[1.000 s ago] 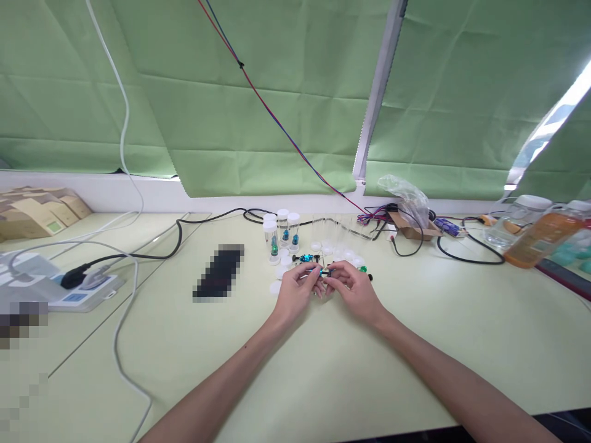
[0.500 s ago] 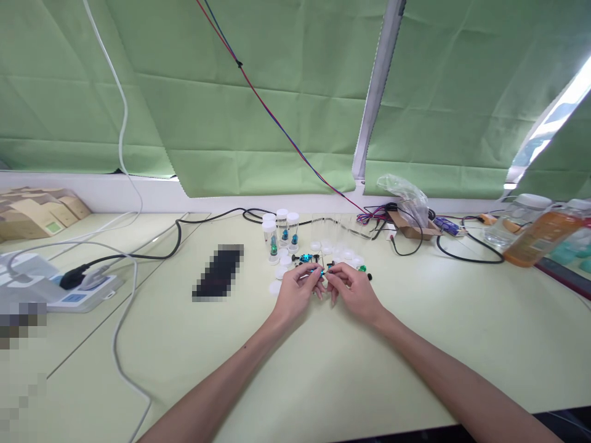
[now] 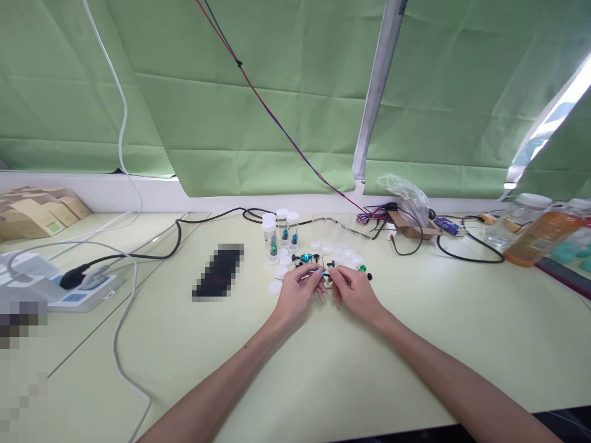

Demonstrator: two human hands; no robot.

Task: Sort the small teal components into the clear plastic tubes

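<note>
My left hand [image 3: 296, 294] pinches a small shiny blue part [image 3: 321, 272] between thumb and fingertips. Close on its right, my right hand [image 3: 354, 291] is closed in a pinch at the part's near end; whatever sits in its fingertips is too small to make out. Just behind the hands lie more shiny blue pieces [image 3: 305, 258] with black ends, partly covered by my fingers. A green piece [image 3: 362, 268] and a black piece [image 3: 369, 277] rest beside my right hand. Several white caps [image 3: 347, 254] are scattered around them.
Capped clear tubes [image 3: 269, 243] holding blue and green pieces stand behind my left hand, with uncapped clear tubes [image 3: 329, 231] to their right. A black phone-like slab [image 3: 218, 272] lies left. A power strip [image 3: 87, 296], cables, a cardboard box [image 3: 413, 231] and bottles [image 3: 542, 237] flank the table.
My right fingertips have shifted slightly, and a little more of the blue part shows between the hands. My left hand stays almost in place.
</note>
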